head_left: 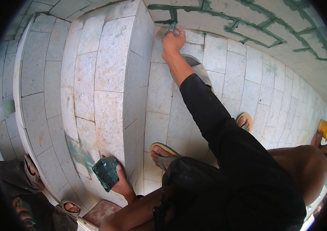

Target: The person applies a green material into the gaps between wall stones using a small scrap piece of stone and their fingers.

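My right hand (174, 40) reaches out to the foot of the wall at the top, with thumb and fingers pinched around a small thin scraper (171, 27). The blade meets the wall where a dark green grout line (173, 16) runs down. Low on the left, my left hand (123, 184) grips a dark green-smeared tub (106, 174) by its side, thumb on the rim. Thick green grout coats its inside. The tub is just above the pale tiled step. Most of the left fingers are hidden behind it.
Green grout lines (244, 25) cross the tiled wall. A grey rounded object (198, 72) lies under my right forearm. The tiled step (105, 73) rises on the left. Another person's feet (71, 208) and hand (22, 211) show lower left. A yellow container (325, 129) is beside someone at far right.
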`<state>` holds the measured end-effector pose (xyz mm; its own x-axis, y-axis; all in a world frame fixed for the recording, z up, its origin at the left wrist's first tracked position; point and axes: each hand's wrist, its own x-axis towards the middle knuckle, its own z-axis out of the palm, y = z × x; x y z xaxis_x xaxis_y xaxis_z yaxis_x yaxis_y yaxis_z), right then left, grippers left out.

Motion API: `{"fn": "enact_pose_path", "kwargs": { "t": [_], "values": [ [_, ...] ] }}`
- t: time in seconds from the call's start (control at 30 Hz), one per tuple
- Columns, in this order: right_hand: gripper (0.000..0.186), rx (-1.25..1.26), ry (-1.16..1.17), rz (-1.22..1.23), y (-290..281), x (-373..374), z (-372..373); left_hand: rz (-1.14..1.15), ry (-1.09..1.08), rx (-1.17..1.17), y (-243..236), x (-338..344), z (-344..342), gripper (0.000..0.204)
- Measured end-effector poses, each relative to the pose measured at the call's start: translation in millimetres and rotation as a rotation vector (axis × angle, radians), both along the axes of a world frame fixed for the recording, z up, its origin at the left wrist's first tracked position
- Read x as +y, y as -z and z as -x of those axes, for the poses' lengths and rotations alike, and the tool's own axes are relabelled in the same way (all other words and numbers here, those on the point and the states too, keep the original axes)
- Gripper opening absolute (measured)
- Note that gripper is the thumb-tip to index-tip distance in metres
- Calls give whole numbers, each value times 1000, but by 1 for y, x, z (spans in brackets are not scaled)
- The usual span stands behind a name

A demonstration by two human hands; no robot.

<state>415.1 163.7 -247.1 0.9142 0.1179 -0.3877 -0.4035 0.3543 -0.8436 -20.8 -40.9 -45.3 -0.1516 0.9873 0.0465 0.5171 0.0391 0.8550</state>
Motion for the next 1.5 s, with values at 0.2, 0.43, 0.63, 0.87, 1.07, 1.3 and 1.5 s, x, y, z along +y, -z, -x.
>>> {"fn": "enact_pose_path", "kwargs": {
  "t": [0.2,0.43,0.63,0.87,1.07,1.3,1.5],
  "values": [
    [34,25,-127,15,-5,12,9,-9,25,21,3,0,7,55],
    [32,-8,-83,95,-18,-9,15,1,17,41,1,-1,11,56],
    [32,-182,52,201,-14,2,8,2,48,28,5,0,13,57],
    [32,-141,19,218,-23,21,19,34,85,49,5,1,18,59],
    [29,-159,-92,201,-19,12,19,13,116,82,7,3,18,57],
    [36,107,-141,-27,-31,-39,15,-69,36,41,10,1,16,53],
    [42,279,-161,-443,-32,-60,-1,-24,39,14,8,1,16,56]
  ]
}}
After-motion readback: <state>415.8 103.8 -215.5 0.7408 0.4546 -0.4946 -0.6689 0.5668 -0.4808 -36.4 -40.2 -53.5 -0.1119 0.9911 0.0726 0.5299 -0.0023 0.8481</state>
